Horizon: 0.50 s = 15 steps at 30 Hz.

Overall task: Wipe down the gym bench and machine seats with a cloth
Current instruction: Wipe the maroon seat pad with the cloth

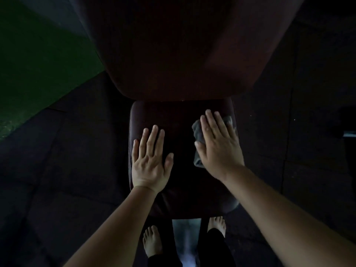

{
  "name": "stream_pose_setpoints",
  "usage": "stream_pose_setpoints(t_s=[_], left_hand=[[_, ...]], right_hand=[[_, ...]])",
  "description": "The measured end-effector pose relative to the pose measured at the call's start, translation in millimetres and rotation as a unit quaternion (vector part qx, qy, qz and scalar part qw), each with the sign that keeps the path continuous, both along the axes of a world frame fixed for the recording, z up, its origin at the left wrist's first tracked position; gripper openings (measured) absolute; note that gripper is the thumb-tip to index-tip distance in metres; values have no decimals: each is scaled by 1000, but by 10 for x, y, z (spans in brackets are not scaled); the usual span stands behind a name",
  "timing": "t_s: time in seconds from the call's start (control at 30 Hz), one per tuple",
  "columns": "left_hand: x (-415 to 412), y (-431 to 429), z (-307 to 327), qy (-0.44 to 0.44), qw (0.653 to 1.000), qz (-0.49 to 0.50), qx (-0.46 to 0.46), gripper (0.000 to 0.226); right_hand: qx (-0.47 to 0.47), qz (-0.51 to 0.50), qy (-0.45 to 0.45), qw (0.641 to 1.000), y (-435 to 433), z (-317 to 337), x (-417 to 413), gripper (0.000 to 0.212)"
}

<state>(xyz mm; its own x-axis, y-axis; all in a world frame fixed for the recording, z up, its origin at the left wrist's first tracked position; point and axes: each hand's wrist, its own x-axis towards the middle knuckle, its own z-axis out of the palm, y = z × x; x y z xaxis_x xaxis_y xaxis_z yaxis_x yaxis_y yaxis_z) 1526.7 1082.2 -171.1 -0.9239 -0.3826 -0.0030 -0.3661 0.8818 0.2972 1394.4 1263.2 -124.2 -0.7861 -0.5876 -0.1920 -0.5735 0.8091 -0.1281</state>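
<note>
Dim scene, seen from above. Right hand (217, 143) flat, fingers spread wide, no closed grip, pressing grey cloth (198, 135) onto right side of dark red seat pad (181, 120). Left hand (151, 160) flat and open on left side of pad, holding nothing. Backrest (183, 54) just beyond. Bare feet (152, 241) on dark floor (77, 151) below.

A dark maroon padded vinyl seat pad (181, 116) lies flat, its far edge meeting the lower end of a matching broad maroon backrest pad (181, 54). A crumpled grey cloth (197, 130) lies on the seat's right side, partly covered.
</note>
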Motion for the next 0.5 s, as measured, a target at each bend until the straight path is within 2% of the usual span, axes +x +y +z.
stream_pose_setpoints(t_s=[0.1, 0.2, 0.3, 0.43, 0.5], left_hand=[[2, -10, 3, -2, 1000, -2, 0, 70], [3, -10, 1, -12, 1000, -1, 1, 71], [-3, -4, 14, -14, 1000, 0, 8, 70], [2, -10, 29, -27, 999, -1, 18, 70], [-1, -9, 38, -30, 999, 0, 17, 70]], right_hand=[[-21, -1, -20, 1000, -77, 7, 418, 69], [-22, 88, -39, 995, 177, 15, 1015, 69], [-24, 157, -29, 987, 395, -17, 806, 67], [-20, 38, 0, 999, 97, -13, -98, 67], [-16, -24, 18, 999, -148, -13, -244, 68]])
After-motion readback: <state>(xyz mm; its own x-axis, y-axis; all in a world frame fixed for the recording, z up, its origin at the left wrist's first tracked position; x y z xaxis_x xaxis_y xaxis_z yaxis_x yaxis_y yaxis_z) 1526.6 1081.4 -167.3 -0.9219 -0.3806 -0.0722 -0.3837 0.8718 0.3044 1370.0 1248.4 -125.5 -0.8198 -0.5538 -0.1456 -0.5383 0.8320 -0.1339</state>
